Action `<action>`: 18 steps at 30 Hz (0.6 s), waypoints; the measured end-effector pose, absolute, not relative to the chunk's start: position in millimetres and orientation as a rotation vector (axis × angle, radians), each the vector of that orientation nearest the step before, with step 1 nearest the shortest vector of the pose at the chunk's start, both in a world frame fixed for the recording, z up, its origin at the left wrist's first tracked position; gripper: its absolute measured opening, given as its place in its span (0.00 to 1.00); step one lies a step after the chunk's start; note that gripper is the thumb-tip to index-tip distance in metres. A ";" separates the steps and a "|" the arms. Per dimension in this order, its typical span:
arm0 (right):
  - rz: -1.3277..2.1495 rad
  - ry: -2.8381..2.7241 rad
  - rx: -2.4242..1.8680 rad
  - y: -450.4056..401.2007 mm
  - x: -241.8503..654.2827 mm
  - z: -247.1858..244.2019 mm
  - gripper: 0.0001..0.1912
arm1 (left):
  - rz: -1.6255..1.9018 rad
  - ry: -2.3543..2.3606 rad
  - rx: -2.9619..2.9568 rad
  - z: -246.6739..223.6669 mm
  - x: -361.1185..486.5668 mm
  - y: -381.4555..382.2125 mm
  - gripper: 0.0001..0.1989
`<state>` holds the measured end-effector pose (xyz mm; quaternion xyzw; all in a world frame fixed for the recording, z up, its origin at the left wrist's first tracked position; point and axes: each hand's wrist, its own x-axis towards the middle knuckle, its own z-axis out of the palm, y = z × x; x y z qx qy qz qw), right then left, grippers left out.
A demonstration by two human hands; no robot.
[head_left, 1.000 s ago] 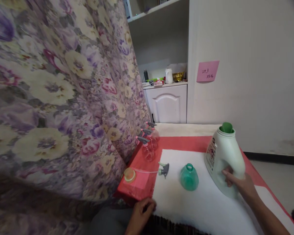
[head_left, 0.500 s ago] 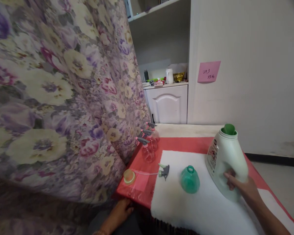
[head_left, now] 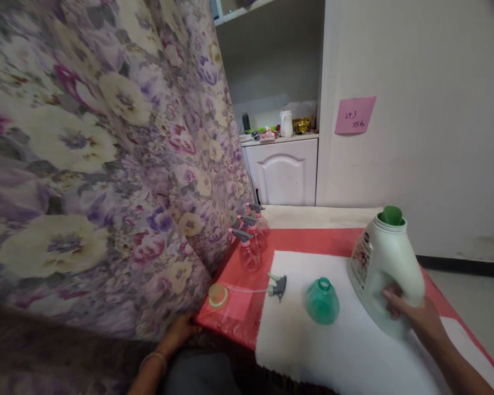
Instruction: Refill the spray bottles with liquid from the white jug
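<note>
My right hand [head_left: 403,307] is wrapped round the handle of a large pale-green detergent jug [head_left: 379,263], which stands upright with its mouth uncapped and a green spout showing. To the jug's left, on a white cloth, sits a teal spray bottle body [head_left: 321,304] without its head. A grey and green spray trigger head [head_left: 278,286] lies farther left, its clear tube reaching across the red cover toward a roll of tape [head_left: 218,296]. My left hand [head_left: 183,330] is down by the table's left corner, close to the curtain; its fingers are dark and hard to make out.
Several clear spray bottles [head_left: 250,255] with pink and grey heads stand in a row at the table's left edge. A floral curtain [head_left: 119,164] hangs along the left side. Beyond the table is a white cabinet [head_left: 286,170], with a pink note [head_left: 355,115] on the wall.
My left hand has moved left and a little up, to the table's corner. My right hand keeps its hold on the jug. The view has shifted slightly.
</note>
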<state>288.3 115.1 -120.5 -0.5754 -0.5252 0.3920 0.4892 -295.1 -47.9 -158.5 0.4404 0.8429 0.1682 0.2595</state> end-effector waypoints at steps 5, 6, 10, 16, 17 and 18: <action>0.945 -1.306 -1.399 116.4 289.8 -124.6 0.18 | 0.403 2.149 1.217 -165.3 -302.4 -38.7 0.03; 0.952 -1.313 -1.393 116.7 290.2 -125.5 0.18 | 0.401 2.131 1.235 -164.5 -304.2 -37.6 0.03; 0.977 -1.304 -1.374 117.8 290.8 -127.9 0.19 | 0.385 2.075 1.291 -163.8 -309.8 -34.3 0.04; 0.952 -1.293 -1.390 116.9 288.7 -125.0 0.19 | 0.274 2.019 1.327 -171.0 -313.6 -30.0 0.09; 0.953 -1.287 -1.394 116.4 288.3 -124.1 0.18 | 0.261 2.015 1.332 -171.2 -313.8 -29.4 0.10; 0.953 -1.280 -1.395 116.0 287.8 -123.4 0.18 | 0.252 2.012 1.336 -171.0 -313.9 -28.8 0.10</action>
